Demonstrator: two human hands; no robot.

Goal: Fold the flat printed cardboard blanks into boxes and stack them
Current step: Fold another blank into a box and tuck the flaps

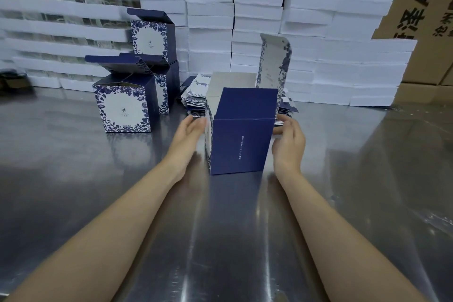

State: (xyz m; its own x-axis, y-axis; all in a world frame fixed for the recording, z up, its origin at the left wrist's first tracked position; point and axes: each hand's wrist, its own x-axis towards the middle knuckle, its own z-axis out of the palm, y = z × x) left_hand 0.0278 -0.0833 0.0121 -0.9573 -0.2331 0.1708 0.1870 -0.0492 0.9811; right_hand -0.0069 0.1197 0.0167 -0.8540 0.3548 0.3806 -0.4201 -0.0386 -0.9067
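A navy box (241, 140) with a white floral side stands upright on the steel table (98, 191), its top flaps open and one tall flap sticking up at the back right. My left hand (188, 135) lies against its left side with straight fingers. My right hand (289, 142) touches its right side, fingers loosely bent near the upper edge. Behind the box lies a pile of flat printed blanks (196, 95). To the left stand three folded boxes with open lids: one in front (125, 105), one behind it (164, 86), one stacked on top (152, 34).
Stacks of white flat cartons (269, 19) line the back of the table. Brown shipping cartons (421, 7) with black lettering rise at the right rear.
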